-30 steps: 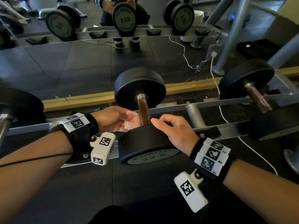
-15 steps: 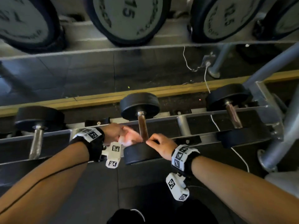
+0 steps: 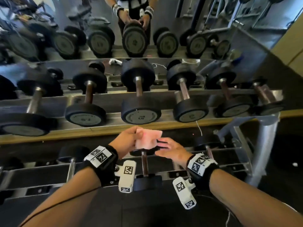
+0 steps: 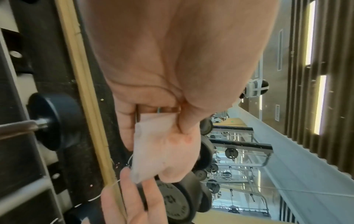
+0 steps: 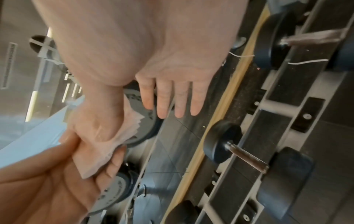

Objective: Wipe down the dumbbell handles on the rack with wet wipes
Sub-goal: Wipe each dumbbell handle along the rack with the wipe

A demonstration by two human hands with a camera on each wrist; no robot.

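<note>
My left hand [image 3: 127, 139] holds a pinkish folded wet wipe [image 3: 147, 139], thumb pressing it onto the fingers [image 4: 162, 144]. My right hand [image 3: 170, 148] is beside it with fingers straight [image 5: 166, 103], and its thumb [image 5: 99, 119] rests on the wipe [image 5: 95, 157]. Both hands hover above the lower-tier dumbbell, whose brown handle [image 3: 144, 163] shows between my wrists. Neither hand touches that handle. The dumbbell's near head [image 3: 147, 182] sits on the lower rail.
The upper tier [image 3: 114, 99] carries a row of black dumbbells, one marked 15 [image 3: 141, 113] straight ahead. A mirror [image 3: 164, 17] behind reflects more weights. A wooden strip [image 3: 65, 133], a white cable [image 3: 199, 128] and the grey rack frame [image 3: 265, 145] stand nearby.
Both hands have lifted off the lower dumbbell's handle and head. The wipe now sits up between them. The view has risen to show the upper tier.
</note>
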